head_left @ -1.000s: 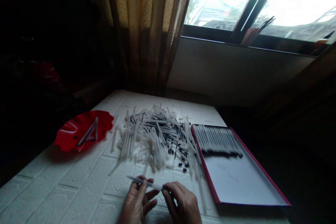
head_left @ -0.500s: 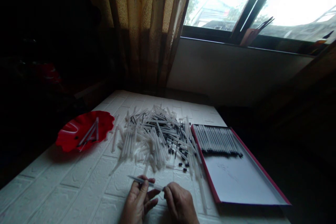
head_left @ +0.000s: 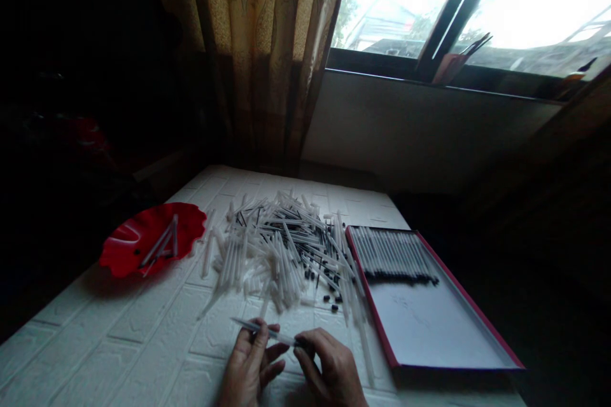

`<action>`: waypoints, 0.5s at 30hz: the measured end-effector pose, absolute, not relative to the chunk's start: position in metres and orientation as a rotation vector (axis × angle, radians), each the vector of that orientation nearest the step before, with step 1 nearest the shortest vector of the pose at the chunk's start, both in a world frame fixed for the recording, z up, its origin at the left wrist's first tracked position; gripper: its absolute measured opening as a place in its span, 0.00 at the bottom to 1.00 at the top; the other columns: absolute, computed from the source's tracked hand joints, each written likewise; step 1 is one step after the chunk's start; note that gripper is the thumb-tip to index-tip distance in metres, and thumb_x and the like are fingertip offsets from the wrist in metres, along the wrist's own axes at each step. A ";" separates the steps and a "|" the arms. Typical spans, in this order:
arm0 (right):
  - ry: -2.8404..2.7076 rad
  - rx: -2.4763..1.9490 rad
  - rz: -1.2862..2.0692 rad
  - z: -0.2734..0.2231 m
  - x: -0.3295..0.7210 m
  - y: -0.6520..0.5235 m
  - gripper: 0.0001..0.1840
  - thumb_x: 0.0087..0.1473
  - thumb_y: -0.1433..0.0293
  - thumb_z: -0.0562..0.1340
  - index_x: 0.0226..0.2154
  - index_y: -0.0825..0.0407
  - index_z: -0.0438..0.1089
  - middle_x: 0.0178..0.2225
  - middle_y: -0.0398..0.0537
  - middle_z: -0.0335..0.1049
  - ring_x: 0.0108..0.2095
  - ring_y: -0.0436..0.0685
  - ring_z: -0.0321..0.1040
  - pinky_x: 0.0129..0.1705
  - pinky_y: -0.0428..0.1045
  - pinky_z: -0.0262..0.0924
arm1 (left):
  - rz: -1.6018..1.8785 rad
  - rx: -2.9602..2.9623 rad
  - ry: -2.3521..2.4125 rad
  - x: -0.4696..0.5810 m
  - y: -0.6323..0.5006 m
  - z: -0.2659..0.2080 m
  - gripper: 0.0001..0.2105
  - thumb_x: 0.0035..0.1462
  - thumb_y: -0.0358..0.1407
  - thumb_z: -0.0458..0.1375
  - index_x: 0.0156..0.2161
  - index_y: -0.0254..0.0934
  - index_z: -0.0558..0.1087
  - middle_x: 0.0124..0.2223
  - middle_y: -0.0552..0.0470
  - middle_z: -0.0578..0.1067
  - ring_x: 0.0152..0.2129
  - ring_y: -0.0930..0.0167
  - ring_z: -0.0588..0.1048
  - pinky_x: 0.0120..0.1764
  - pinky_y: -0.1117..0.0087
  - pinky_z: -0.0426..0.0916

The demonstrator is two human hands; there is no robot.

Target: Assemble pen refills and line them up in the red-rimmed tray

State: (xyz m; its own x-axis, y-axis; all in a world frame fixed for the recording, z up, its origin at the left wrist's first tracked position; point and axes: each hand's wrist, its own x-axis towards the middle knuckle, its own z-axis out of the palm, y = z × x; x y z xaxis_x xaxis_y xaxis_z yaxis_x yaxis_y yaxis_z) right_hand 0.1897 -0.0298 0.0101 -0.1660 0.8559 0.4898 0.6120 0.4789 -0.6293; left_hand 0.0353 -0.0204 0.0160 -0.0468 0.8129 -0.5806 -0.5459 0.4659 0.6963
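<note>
Near the front edge of the table, my left hand [head_left: 251,356] pinches a slim, clear-barrelled pen [head_left: 275,333] between thumb and fingers, its tip pointing left. My right hand [head_left: 333,365] is closed round the pen's right end, where something dark, perhaps a black end plug, shows between thumb and forefinger. Just beyond both hands spreads a heap of clear pen barrels [head_left: 286,267], mixed with dark thin refills [head_left: 305,235] and white pieces. Small black plugs [head_left: 326,298] lie loose along the heap's right side.
At right, a shallow red-edged box lid [head_left: 449,337] holds a row of pens [head_left: 391,254] with black ends. A red wavy-rimmed plate [head_left: 119,248] at left carries several pen parts. Behind the white brick-patterned table [head_left: 143,324] hang a curtain [head_left: 258,44] and a window.
My right hand's fingers have shifted and spread slightly at the pen's end, showing more of the dark part between them. My left hand holds the pen much as before.
</note>
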 end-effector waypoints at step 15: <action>-1.834 -1.360 0.365 -0.017 0.187 -0.037 0.25 0.66 0.58 0.44 0.28 0.50 0.67 0.20 0.42 0.69 0.19 0.49 0.67 0.23 0.43 0.54 | 1.069 0.319 1.110 0.032 -0.022 0.011 0.29 0.36 0.48 0.73 0.42 0.40 0.67 0.39 0.53 0.77 0.30 0.67 0.80 0.26 0.73 0.73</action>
